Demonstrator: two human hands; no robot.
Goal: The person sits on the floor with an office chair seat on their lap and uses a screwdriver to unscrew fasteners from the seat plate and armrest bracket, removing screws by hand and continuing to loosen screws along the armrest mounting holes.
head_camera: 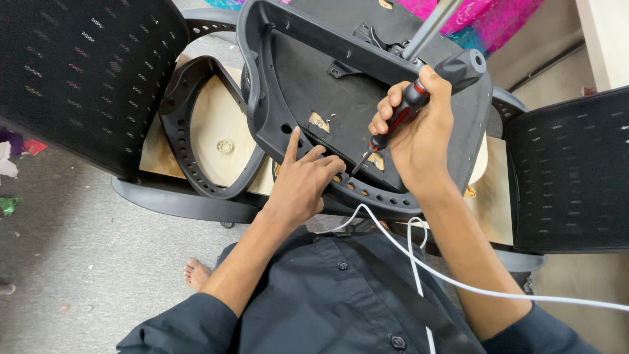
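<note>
One screw is getting my attention: my right hand (pixel 419 134) is gripping the screwdriver (pixel 396 117), tip at the seat (pixel 308 85) frame's near edge. My left hand (pixel 303 180), holding nothing, is pressing fingers beside it. Other holes are looking unfilled, so I'm judging much remains.

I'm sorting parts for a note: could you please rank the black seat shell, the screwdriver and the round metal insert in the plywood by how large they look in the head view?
1. black seat shell
2. screwdriver, gripped in the right hand
3. round metal insert

The gaps are plain, so nearness to the camera changes nothing.
</note>
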